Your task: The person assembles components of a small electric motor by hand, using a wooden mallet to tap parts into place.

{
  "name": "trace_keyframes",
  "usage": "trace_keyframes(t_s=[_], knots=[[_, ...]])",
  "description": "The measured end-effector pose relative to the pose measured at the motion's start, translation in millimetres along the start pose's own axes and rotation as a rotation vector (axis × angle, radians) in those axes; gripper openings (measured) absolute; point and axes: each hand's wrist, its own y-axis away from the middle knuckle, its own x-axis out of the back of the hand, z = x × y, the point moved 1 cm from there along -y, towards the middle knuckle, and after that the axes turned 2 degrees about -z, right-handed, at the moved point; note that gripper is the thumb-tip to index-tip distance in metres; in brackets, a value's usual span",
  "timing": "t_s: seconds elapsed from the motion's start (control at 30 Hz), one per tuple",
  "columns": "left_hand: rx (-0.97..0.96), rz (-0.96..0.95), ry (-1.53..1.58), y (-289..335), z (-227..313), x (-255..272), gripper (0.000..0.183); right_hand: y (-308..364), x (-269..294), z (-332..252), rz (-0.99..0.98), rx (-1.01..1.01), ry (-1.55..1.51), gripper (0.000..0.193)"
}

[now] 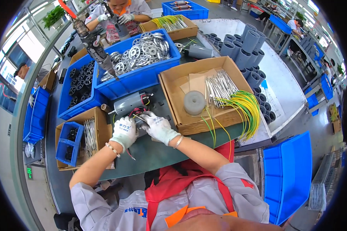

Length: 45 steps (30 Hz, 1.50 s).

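Observation:
My left hand [125,133] and my right hand [158,127], both in white gloves with printing on the backs, meet low over the dark green bench. Their fingers are curled in around a small grey piece [141,124], mostly hidden by the gloves. A thin rod or wire tip shows at the right fingertips; its kind is unclear. Red and dark wires [137,111] run just beyond the fingers. Past them a grey cylindrical motor [130,103] lies on its side with a shaft at its left end. A loose wire end [131,154] hangs below my left hand.
At right stands a cardboard box [177,111] of metal rods, green-yellow wires and a grey ring. Blue bins [138,77] of metal discs and black parts stand beyond. A power screwdriver [94,46] hangs overhead. Left is a small blue bin [69,144]. A co-worker sits opposite.

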Motion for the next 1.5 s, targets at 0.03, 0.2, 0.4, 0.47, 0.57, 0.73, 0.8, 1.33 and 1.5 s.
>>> trace_keyframes(t_s=[0.03, 0.2, 0.4, 0.47, 0.57, 0.73, 0.8, 1.33, 1.5], knots=[[-0.009, -0.025, -0.025, -1.8, -0.7, -0.1, 0.034, 0.3, -1.2, 1.1, -0.013, 0.006, 0.000, 0.046], [0.337, 0.167, 0.037, -10.1, -48.8, 11.9, 0.023, -0.6, -8.8, 13.4, 0.039, 0.054, 0.004, 0.045], [-0.041, 0.362, 0.340, 16.9, -27.0, -1.0, 0.042, -3.8, -12.4, 20.9, 0.166, 0.112, -0.004, 0.043], [0.012, 0.346, 0.502, 16.4, -17.4, -21.0, 0.043, -2.1, -9.7, 17.4, 0.152, 0.079, -0.047, 0.042], [0.135, 0.392, 0.656, 21.7, -12.1, -39.4, 0.037, -4.5, -2.2, 10.9, 0.067, 0.026, -0.091, 0.044], [0.064, 0.494, 0.550, 20.4, -5.2, -39.5, 0.024, -5.0, -4.0, 11.7, 0.072, 0.052, -0.128, 0.044], [0.044, 0.459, 0.298, 14.7, 0.0, -37.0, 0.016, -2.5, -7.1, 14.8, 0.095, 0.058, -0.108, 0.043], [0.021, -0.165, 0.267, -5.1, -12.5, 7.5, 0.024, 2.0, -9.6, 13.1, 0.113, 0.045, -0.042, 0.042], [0.039, -0.080, 0.300, -5.9, -9.9, 0.5, 0.024, 1.9, -11.4, 13.1, 0.127, 0.062, -0.029, 0.042]])
